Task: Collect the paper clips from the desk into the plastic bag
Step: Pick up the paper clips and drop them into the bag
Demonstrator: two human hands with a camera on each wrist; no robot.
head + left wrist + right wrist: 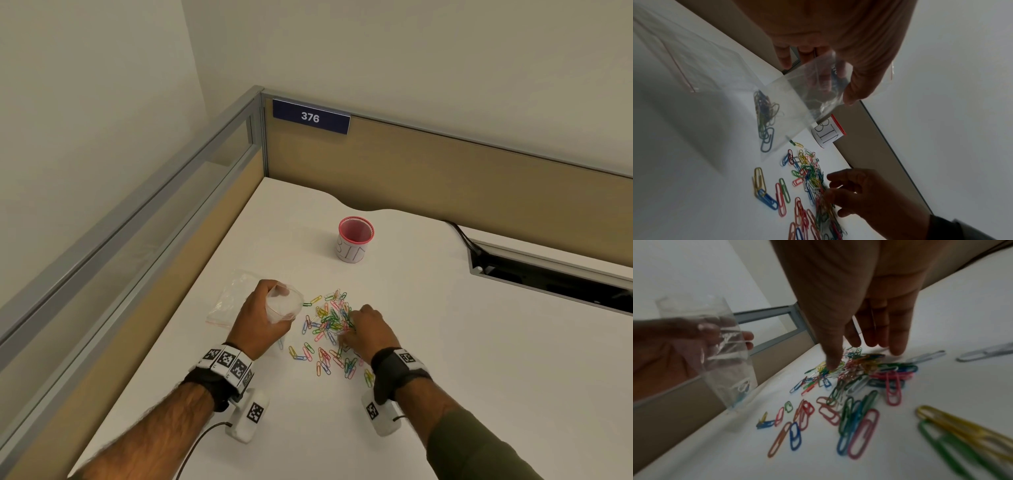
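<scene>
Many coloured paper clips lie in a loose pile and scatter on the white desk. My left hand holds a small clear plastic bag upright, just left of the pile, its red-lined mouth held open. Through the bag's wall in the left wrist view I see several clips inside. My right hand reaches down onto the pile. Its thumb and straight fingers are spread, their tips touching the clips.
A second clear bag lies flat on the desk left of my left hand. A pink-rimmed cup labelled BIN stands behind the pile. Partition walls close off the back and left. A cable slot opens at the right.
</scene>
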